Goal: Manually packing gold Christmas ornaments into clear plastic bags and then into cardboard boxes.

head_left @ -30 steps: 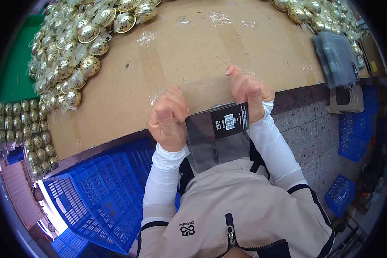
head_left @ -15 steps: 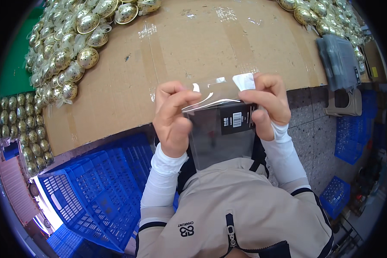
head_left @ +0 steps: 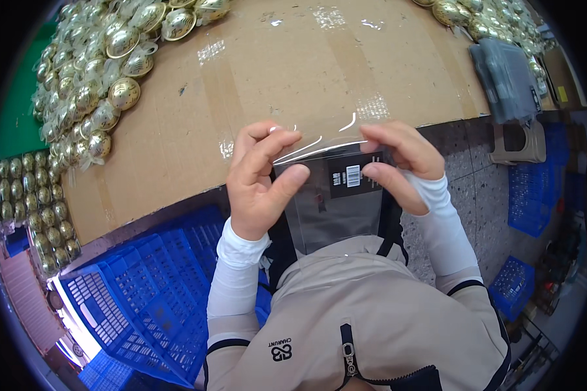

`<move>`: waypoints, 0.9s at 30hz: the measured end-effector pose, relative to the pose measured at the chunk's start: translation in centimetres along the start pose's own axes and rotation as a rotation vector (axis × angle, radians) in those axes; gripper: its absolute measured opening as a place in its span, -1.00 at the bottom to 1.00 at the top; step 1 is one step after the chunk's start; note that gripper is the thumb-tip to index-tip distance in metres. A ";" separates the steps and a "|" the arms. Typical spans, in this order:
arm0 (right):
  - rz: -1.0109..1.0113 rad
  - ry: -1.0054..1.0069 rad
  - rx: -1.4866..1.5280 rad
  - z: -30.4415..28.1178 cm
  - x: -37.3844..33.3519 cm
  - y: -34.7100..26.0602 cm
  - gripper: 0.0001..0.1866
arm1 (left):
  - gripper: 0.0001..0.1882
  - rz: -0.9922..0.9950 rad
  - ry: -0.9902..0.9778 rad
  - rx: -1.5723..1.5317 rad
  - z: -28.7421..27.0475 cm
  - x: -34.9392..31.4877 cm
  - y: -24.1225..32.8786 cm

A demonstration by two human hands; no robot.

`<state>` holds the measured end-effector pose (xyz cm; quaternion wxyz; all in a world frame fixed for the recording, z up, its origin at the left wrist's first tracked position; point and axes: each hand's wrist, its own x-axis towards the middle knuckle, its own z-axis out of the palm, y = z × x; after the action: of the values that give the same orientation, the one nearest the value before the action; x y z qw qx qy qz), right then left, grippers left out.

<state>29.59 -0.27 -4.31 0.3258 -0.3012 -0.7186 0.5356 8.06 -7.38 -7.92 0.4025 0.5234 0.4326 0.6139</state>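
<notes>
A clear plastic box (head_left: 336,225) with a black barcode label (head_left: 355,176) is held upright in front of my body, at the table's near edge. Its transparent top flap (head_left: 329,133) catches bright curved reflections. My left hand (head_left: 261,176) grips the left end of the upper edge, fingertips behind it and thumb in front. At the right end, my right hand (head_left: 407,159) has its fingers on the upper edge and its thumb by the label. Whether anything is inside the box I cannot make out.
A cardboard-covered table (head_left: 267,78) lies ahead. Gold ornaments (head_left: 124,94) are piled at its far left, more (head_left: 482,19) at the far right. Flat clear plastic pieces (head_left: 505,78) are stacked right. Blue crates (head_left: 143,293) stand lower left, near a beige stool (head_left: 518,151) at right.
The white piece in my right fingers is no longer visible. My right hand has shifted slightly right and its fingers have loosened. My left thumb has moved up toward the box's edge.
</notes>
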 end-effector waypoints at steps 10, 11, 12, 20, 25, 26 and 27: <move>-0.467 0.046 -0.599 1.0 0.7 1.4 -0.65 | -0.71 0.156 -0.178 0.539 1.3 1.0 1.8; -0.461 0.080 -0.625 1.2 0.5 1.3 -0.65 | -0.71 0.182 -0.208 0.523 1.4 0.9 1.8; -0.453 0.088 -0.600 1.3 0.2 1.5 -0.68 | -0.73 0.147 -0.190 0.506 1.7 0.8 1.7; -0.246 -0.207 -0.602 0.5 2.2 0.8 -0.72 | -0.83 0.028 -0.134 0.298 2.0 0.5 0.7; 0.072 -0.212 -0.815 -0.5 7.5 1.1 -0.57 | -0.93 0.054 -0.137 0.335 1.8 0.2 0.9; 0.400 -0.357 -0.814 0.0 8.8 -1.2 -0.61 | -0.93 0.046 -0.092 0.346 1.7 0.0 1.1; 0.722 -0.508 -0.800 0.6 9.7 -2.6 -0.65 | -0.93 0.034 -0.073 0.370 1.5 -0.3 1.2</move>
<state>23.02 6.31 -0.56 -0.1978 -0.4885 -0.7721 0.3552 9.52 -7.89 -6.75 0.3043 0.6176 0.5146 0.5111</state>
